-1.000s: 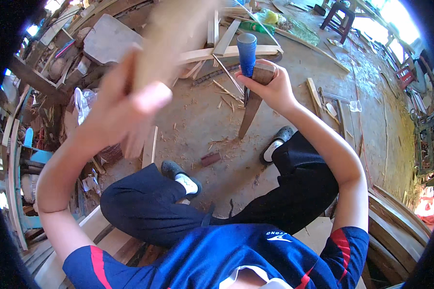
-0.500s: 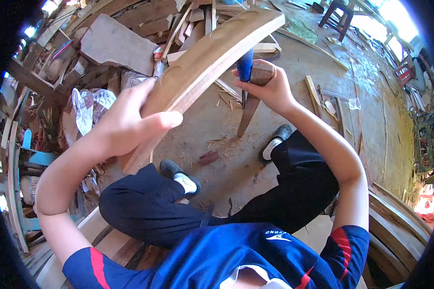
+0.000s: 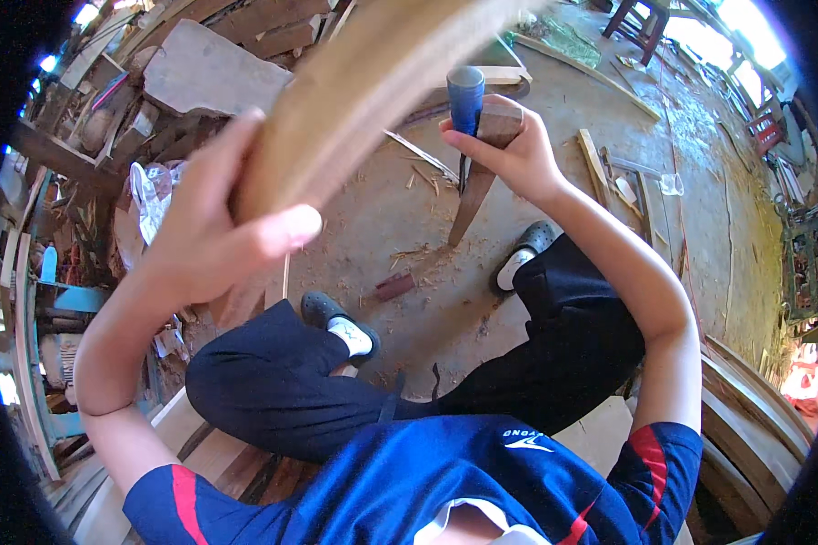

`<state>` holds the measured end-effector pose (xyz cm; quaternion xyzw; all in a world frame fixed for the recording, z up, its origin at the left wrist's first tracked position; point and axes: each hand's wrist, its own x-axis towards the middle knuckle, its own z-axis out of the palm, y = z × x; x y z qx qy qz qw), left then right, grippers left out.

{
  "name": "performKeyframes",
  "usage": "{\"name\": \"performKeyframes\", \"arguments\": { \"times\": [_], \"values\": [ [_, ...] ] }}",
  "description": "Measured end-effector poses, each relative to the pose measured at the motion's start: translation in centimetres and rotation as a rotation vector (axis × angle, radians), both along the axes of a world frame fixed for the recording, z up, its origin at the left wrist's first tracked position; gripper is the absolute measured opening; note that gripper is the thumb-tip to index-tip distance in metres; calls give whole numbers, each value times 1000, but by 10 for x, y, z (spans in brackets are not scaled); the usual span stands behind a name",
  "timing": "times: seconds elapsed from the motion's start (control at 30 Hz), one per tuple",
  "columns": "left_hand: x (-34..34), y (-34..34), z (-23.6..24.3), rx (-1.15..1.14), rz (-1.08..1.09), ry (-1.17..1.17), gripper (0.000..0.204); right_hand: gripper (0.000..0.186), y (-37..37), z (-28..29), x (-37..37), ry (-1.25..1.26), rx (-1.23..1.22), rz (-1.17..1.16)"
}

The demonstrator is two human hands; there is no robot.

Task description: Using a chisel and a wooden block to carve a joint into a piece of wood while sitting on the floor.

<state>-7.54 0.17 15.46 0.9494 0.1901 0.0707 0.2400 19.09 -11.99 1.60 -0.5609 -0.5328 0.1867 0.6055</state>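
My left hand [image 3: 218, 222] grips the lower end of a thick, slightly curved wooden board [image 3: 364, 95], its thumb along the near edge. The board slants up and right, smeared by motion, and its far end leaves the top of the picture. Right of it, my right hand [image 3: 523, 159] is closed around a tapered piece of dark wood [image 3: 474, 207] whose narrow end points down. That same hand also holds a tool with a blue cylindrical handle [image 3: 465, 104] upright against the wood. A thin dark shaft shows below the handle; its tip cannot be made out.
A small reddish-brown block [image 3: 394, 287] lies on the floor among wood shavings, between my feet. A flat grey slab [image 3: 214, 68] and wood offcuts are piled at the upper left. Strips of wood [image 3: 594, 168] lie on the right; a dark stool [image 3: 638, 27] stands farther back.
The board has moved up and toward me in my left hand, blurring the round hollows on its face. My right hand has barely shifted, and the blue handle's round end now shows.
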Motion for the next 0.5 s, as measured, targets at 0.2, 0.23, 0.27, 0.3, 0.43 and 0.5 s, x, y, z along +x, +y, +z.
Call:
{"name": "performKeyframes", "arguments": {
  "times": [0.2,0.23,0.27,0.3,0.43,0.5],
  "values": [
    [7,-3,-19,-111,11,-11,68,24,0,2,1,-10,-27,-19],
    [8,-2,-25,-84,51,77,66,24,-1,3,1,-29,-1,-14],
    [7,2,-24,-83,50,75,66,24,-1,2,2,-31,0,-15],
    [6,6,-21,-120,47,67,66,24,0,-1,3,-6,-15,-13],
    [6,0,-12,-152,-9,-252,72,25,0,3,2,-31,-59,-31],
    [1,0,-20,-293,-28,-456,70,25,0,3,0,-18,-50,-17]
  ]
}}
